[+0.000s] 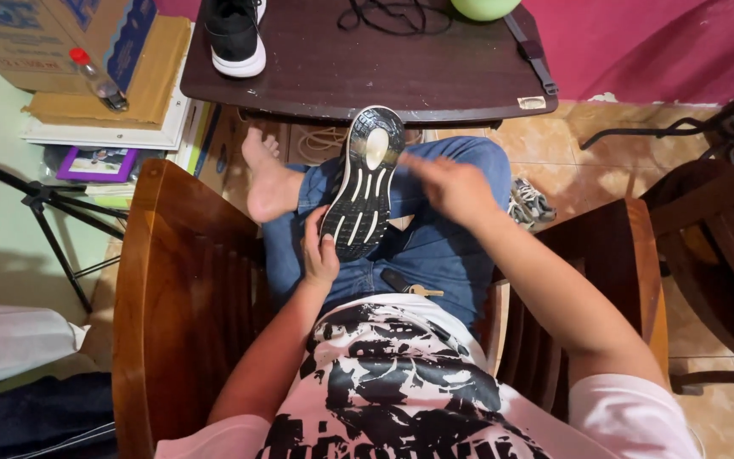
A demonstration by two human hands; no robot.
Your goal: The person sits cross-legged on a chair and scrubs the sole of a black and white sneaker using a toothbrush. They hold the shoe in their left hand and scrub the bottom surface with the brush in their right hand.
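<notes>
The left hand (320, 255) grips the heel end of a black sneaker (362, 182), fingers curled round its lower edge, with the shoe held sole-up over the person's lap so the white tread bars face the camera. The right hand (450, 187) sits just beside the shoe's right side, fingers spread and blurred (whether it touches the shoe cannot be told). A bare foot (267, 180) rests across the jeans (435, 246) to the left of the shoe. A second black sneaker (235, 34) stands near the far left corner of the dark table (435, 72). Wooden chair arms (176, 280) flank the lap, and another shoe (530, 202) lies on the tiled floor.
</notes>
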